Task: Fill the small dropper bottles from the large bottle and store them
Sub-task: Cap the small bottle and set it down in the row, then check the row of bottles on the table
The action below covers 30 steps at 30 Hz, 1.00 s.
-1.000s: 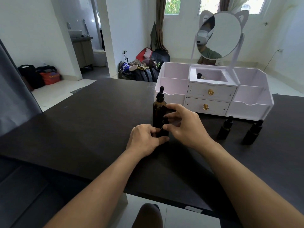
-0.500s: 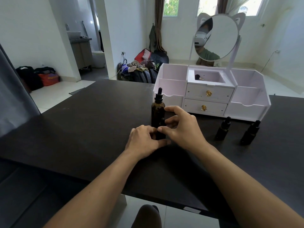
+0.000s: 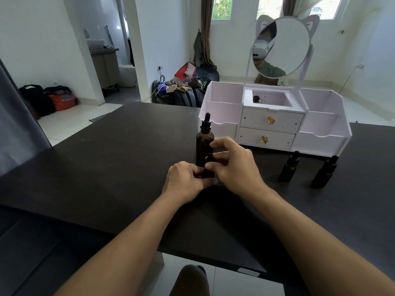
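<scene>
left hand (image 3: 186,180): knuckles up, resting on the dark table (image 3: 106,167), fingers curled round the lower body of a small dropper bottle (image 3: 209,167); thumb lies along its base on the near side.
right hand (image 3: 234,165): comes in from the right, thumb and fingertips pinched on the cap/upper part of the same small dropper bottle; index finger arched over the top, other fingers loosely curled behind.
small dropper bottle: upright, wedged between the two hands, mostly hidden by them; only the dark cap and a strip of body show. Cannot tell whether the cap is loosened.
large bottle (image 3: 204,142): amber, black dropper cap on, upright, directly beyond the hands; the right index fingertip is at or just beside its shoulder, contact not clear. Small bottle stands right in front of it.
spare small bottle A (image 3: 289,166): upright, capped, to the right of the right hand, well apart from it.
spare small bottle B (image 3: 324,171): upright, capped, farther right of A, near but not touching it.
organizer (image 3: 222,107): white, open bins either side, two drawers with gold knobs in the middle, beyond the right hand and behind both spares.
top tray: a brush (image 3: 257,99) lies in the centre well.
mirror (image 3: 282,44): round, cat-eared, on the stand above the organizer.
</scene>
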{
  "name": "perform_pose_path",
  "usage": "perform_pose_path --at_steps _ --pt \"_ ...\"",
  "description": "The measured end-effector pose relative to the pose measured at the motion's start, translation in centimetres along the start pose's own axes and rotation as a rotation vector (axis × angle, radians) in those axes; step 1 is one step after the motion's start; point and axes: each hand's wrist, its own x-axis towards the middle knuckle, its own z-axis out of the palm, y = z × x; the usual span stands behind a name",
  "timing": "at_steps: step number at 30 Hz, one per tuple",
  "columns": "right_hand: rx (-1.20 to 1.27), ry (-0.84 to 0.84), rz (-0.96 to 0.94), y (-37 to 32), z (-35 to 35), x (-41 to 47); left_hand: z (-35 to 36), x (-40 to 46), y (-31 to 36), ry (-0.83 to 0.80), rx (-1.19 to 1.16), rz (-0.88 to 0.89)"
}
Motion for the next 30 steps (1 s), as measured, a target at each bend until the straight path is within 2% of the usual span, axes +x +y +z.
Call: perform_pose_path --at_steps 5,12,17,21,25,30 --pt "-0.021 0.076 0.003 -0.6 0.3 -0.5 0.2 0.1 0.0 0.032 -0.009 -0.001" --pt "-0.029 0.059 0.026 -0.7 0.3 -0.7 0.3 0.1 -0.2 0.049 -0.022 -0.006" --pt "-0.07 -0.125 0.072 0.9 -1.5 -0.5 0.2 -0.1 0.0 0.035 0.006 0.012" --pt "-0.366 -0.26 0.13 2.7 -2.6 -2.0 0.2 -0.1 -0.1 0.037 0.017 0.039" --pt "-0.598 -0.442 0.041 3.5 -3.5 -3.7 0.4 -0.1 0.0 0.057 -0.046 0.015" --pt "-0.7 -0.513 -0.012 4.5 -4.4 -4.9 0.5 0.4 0.6 0.014 -0.011 -0.018"
